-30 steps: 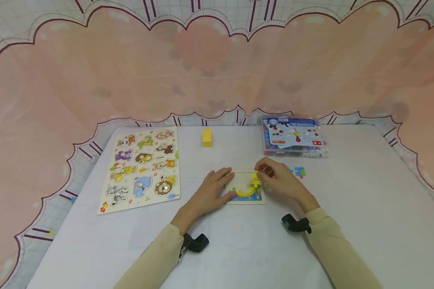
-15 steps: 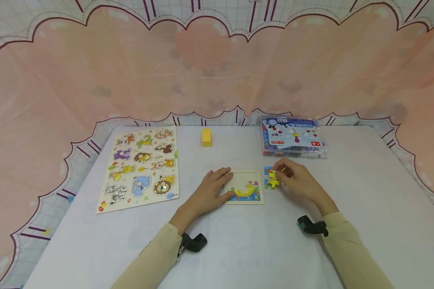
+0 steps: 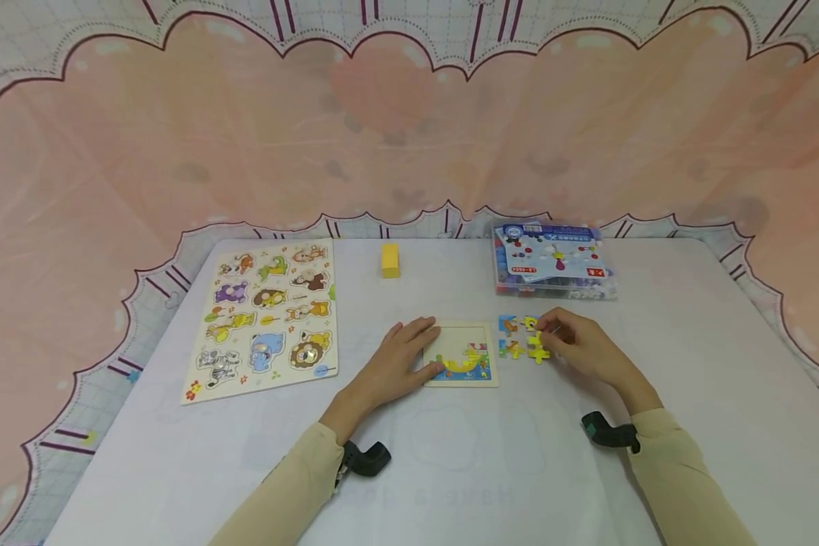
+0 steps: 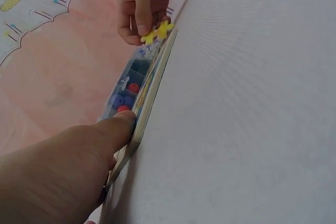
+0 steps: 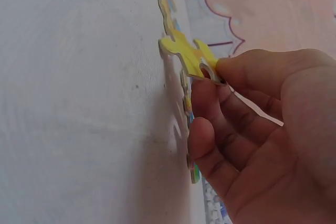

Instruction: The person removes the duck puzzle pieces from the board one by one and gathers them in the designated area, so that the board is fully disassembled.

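My left hand (image 3: 406, 360) lies along the left side of a small wooden puzzle tray (image 3: 459, 383), fingers extended and the thumb resting on its lower left part. In the left wrist view, the thumb (image 4: 123, 124) crosses the tray's rim. The tray's lower part carries fitted blue and yellow pieces; its upper part is bare wood. To the right, my right hand (image 3: 580, 341) pinches a yellow jigsaw piece (image 5: 189, 56) between thumb and fingers, above several loose jigsaw pieces (image 3: 508, 326). The hand hides some of those loose pieces in the head view.
A large animal peg puzzle board (image 3: 266, 318) lies on the left of the white table (image 3: 450, 470). A yellow block (image 3: 390, 261) stands at the back, and a clear plastic box (image 3: 556, 259) with a printed label and coloured beads is at the back right.
My right hand has moved right from the tray to the loose pieces, carrying the yellow jigsaw piece, and more of the loose pieces show. The left hand stays on the tray.
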`<state>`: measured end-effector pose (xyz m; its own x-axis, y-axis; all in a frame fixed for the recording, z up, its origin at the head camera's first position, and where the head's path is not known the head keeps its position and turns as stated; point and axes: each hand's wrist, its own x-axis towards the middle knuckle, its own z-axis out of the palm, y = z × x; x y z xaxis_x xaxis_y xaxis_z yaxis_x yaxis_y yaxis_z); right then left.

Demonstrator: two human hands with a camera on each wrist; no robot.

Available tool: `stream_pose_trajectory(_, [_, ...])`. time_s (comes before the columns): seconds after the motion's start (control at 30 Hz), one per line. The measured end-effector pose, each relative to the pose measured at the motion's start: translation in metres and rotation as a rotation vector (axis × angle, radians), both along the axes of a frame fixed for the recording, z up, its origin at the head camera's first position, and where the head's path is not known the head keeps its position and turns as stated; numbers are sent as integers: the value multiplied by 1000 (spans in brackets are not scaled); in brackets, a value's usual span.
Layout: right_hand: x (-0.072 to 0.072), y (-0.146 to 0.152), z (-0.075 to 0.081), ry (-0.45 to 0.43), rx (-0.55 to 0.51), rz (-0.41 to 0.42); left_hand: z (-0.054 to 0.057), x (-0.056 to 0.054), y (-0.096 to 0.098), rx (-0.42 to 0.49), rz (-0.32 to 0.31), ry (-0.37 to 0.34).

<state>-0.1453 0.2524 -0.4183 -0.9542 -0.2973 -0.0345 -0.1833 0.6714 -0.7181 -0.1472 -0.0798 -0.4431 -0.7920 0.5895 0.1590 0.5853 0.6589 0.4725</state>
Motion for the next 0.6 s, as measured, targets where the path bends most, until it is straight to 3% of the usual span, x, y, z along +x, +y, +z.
stream_pose_trajectory(0.6, [0,-2,-1,45,90,-13,3,2,0,-24,7,-19])
